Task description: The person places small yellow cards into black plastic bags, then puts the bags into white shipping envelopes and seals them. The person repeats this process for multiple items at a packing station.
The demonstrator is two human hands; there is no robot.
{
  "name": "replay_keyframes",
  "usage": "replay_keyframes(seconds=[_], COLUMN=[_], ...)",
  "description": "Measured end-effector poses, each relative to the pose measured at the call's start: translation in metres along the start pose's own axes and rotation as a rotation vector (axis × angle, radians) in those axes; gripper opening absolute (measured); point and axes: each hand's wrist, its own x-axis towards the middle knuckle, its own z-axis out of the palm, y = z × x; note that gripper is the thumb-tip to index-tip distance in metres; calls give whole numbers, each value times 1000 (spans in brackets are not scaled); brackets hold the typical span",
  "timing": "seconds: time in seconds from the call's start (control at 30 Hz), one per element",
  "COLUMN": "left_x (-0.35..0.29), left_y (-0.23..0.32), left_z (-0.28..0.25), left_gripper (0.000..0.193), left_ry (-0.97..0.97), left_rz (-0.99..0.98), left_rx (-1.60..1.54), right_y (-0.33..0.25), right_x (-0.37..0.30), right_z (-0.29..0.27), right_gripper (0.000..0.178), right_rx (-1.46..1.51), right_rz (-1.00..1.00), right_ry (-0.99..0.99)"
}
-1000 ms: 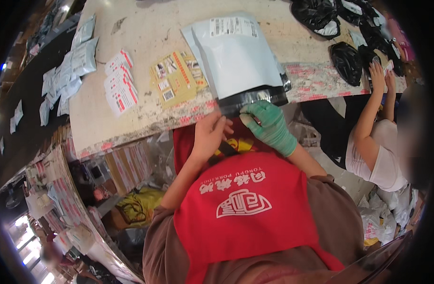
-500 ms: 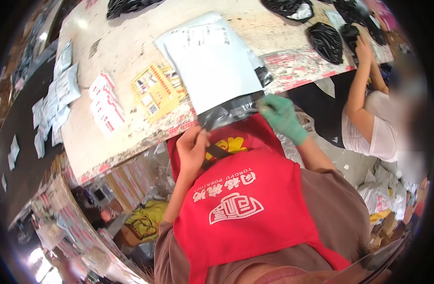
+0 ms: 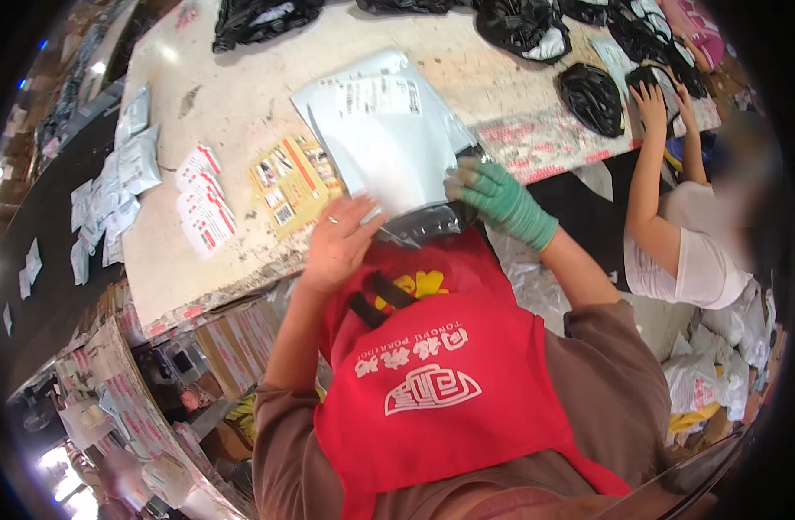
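Observation:
A pale grey-white mailing bag (image 3: 389, 147) with a printed label lies at the table's front edge, on top of at least one similar bag. Its dark, glossy open-end strip (image 3: 423, 227) hangs toward my red apron. My bare left hand (image 3: 338, 241), with a ring on one finger, is at the bag's near left corner, fingers extended and slightly apart. At the near right corner, my right hand (image 3: 506, 201) in a green glove has its fingers stretched over the bag's edge. Motion blurs the fingertips of both hands. Neither hand grips anything that I can see.
Left of the bag lie yellow printed cards (image 3: 289, 182) and red-and-white cards (image 3: 205, 204). Small grey parcels (image 3: 111, 195) rest on a black belt at far left. Black plastic bundles (image 3: 523, 26) line the far side. A co-worker's hands (image 3: 661, 108) handle another bundle at right.
My left hand has let go of the bag's dark strip and spread its fingers. My right hand has opened from its pinch and shifted along the bag's right edge.

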Motion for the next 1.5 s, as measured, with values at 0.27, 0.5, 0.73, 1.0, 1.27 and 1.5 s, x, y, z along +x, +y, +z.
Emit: replay_keyframes(seconds=[0.27, 0.5, 0.73, 1.0, 1.27, 1.5], left_x=[11, 25, 21, -6, 75, 105], left_y=[8, 3, 19, -7, -29, -10], left_z=[33, 16, 13, 11, 12, 64], left_gripper=[24, 38, 45, 37, 49, 58], left_ry=[481, 306, 371, 489, 300, -171], left_rz=[-853, -1102, -937, -1119, -604, -252], left_rx=[-239, -847, -1387, -1089, -690, 254], right_y=[-31, -34, -60, 6, 95, 142], right_x=[25, 44, 39, 3, 4, 26], right_z=[42, 16, 5, 14, 29, 8], right_gripper=[20, 45, 56, 37, 38, 33], right_rx=[464, 1205, 2265, 587, 63, 598], right_rz=[816, 1187, 925, 744, 893, 1070], right_ry=[477, 348, 427, 183, 458, 625])
